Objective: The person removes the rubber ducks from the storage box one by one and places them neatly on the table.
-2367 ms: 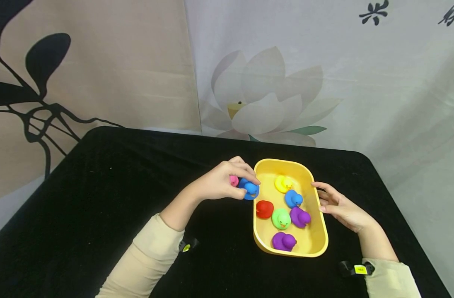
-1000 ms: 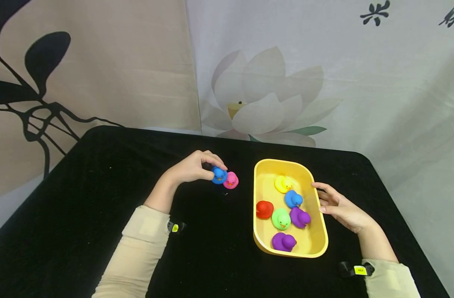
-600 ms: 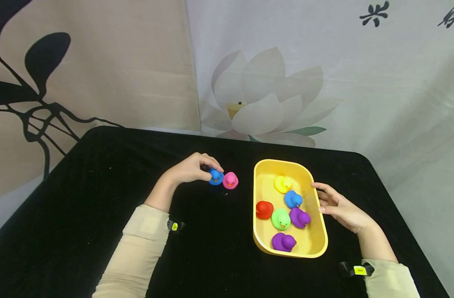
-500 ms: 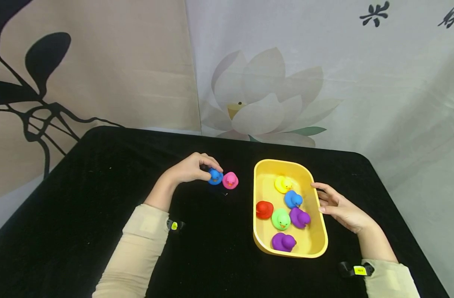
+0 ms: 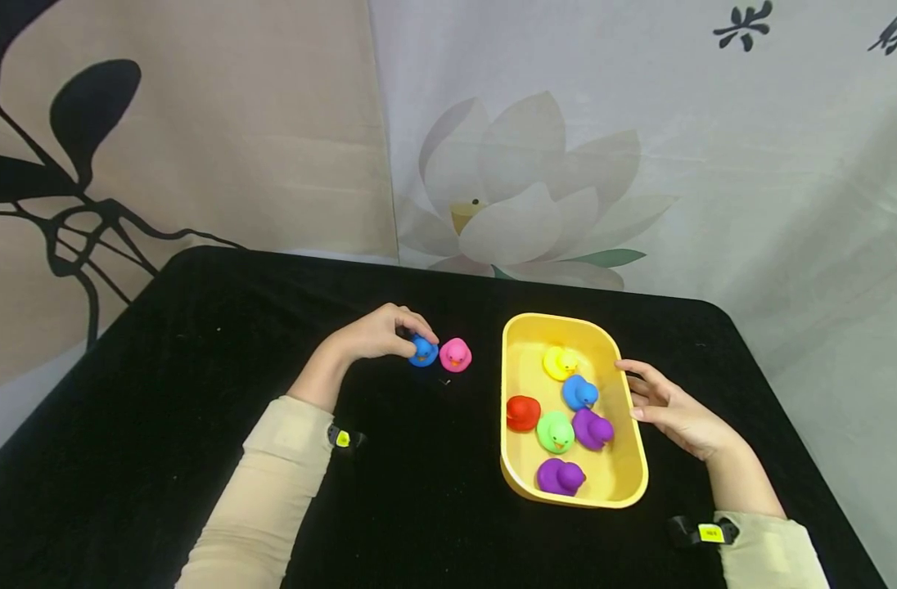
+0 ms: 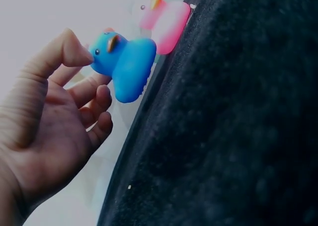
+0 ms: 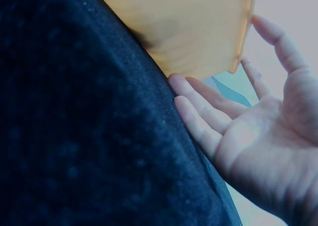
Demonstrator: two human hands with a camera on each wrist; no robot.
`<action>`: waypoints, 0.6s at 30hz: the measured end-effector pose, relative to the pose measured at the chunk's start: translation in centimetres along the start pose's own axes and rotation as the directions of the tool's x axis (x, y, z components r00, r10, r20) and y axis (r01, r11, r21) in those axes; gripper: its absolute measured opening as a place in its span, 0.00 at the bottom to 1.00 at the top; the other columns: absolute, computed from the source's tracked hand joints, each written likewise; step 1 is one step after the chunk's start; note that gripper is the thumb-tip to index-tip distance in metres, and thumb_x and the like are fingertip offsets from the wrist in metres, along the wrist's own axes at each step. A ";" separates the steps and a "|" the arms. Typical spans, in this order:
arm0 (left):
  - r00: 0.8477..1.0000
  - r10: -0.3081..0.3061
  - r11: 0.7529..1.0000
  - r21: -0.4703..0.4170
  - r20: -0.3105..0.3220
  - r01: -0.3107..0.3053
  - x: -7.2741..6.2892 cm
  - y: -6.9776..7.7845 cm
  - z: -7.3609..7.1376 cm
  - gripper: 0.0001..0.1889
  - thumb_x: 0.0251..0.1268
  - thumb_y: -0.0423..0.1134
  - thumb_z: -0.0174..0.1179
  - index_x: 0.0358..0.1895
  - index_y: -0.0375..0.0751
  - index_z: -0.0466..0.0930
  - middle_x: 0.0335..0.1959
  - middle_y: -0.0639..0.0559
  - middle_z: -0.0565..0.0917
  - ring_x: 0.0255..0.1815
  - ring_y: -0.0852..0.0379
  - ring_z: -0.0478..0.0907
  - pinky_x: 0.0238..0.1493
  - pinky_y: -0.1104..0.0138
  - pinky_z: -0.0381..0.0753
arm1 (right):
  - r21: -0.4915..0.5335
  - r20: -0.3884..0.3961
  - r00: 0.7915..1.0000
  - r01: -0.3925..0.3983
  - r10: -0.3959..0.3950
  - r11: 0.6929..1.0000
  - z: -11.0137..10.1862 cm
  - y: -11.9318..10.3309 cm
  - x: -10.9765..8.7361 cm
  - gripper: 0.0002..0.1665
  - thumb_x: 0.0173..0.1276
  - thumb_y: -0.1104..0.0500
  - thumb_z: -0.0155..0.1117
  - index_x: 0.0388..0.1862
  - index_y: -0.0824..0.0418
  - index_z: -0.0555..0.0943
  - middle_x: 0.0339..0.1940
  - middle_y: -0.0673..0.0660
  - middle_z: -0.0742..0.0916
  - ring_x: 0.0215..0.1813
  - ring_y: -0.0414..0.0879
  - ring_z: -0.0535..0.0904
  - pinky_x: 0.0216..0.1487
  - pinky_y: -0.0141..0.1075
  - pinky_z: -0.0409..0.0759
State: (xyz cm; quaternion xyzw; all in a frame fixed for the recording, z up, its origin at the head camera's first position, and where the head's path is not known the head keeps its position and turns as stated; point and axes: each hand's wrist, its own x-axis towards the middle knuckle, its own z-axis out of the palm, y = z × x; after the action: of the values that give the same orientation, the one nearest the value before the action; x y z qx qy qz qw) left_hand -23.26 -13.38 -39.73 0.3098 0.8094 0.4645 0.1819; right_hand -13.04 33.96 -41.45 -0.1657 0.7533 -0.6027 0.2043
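Note:
My left hand (image 5: 378,334) pinches a small blue rubber duck (image 5: 423,352) between thumb and fingers, low over the black cloth. In the left wrist view the thumb tip lies on the head of the blue duck (image 6: 130,69), with fingers behind it. Just right of it sits a pink rubber duck (image 5: 456,356), a narrow gap between them. My right hand (image 5: 677,413) touches the right side of a yellow tub (image 5: 628,458). In the right wrist view its thumb meets the rim of the tub (image 7: 198,32), and the other fingers lie loosely extended beside the wall.
Inside the tub are a yellow duck (image 5: 561,363), a blue duck (image 5: 580,393), a red duck (image 5: 523,414), a green duck (image 5: 555,433) and two purple ones. A black cloth (image 5: 198,393) covers the table; a printed curtain (image 5: 272,123) hangs behind.
From the tub's left rim, my left hand has carried the blue duck leftward to beside the pink one, then edged it slightly further left and down. My right hand stays put.

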 end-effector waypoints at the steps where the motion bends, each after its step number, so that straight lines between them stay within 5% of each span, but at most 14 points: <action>1: 1.000 -0.001 1.000 0.001 0.002 0.001 0.0 -0.1 0.0 0.13 0.59 0.33 0.61 0.47 0.42 0.86 0.50 0.49 0.79 0.55 0.47 0.65 0.51 0.51 0.70 | 0.001 0.001 1.000 0.002 -0.002 1.000 0.0 0.0 0.0 0.34 0.70 0.66 0.54 0.72 0.56 0.55 0.66 0.56 0.68 0.59 0.45 0.75 0.55 0.38 0.74; 18: 0.998 -0.062 0.998 -0.023 0.022 0.063 0.1 -0.8 0.2 0.13 0.62 0.33 0.60 0.50 0.43 0.85 0.52 0.49 0.78 0.55 0.46 0.64 0.50 0.52 0.71 | 0.022 0.019 1.000 0.006 -0.006 1.000 -0.1 0.0 0.0 0.34 0.70 0.66 0.54 0.72 0.58 0.54 0.64 0.55 0.69 0.59 0.45 0.75 0.55 0.37 0.75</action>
State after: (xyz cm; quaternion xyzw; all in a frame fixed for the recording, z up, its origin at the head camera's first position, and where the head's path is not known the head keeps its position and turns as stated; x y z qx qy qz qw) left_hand -23.49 -13.48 -40.51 0.2870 0.8113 0.4647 0.2086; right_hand -13.14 34.02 -41.40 -0.1715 0.7442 -0.6099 0.2115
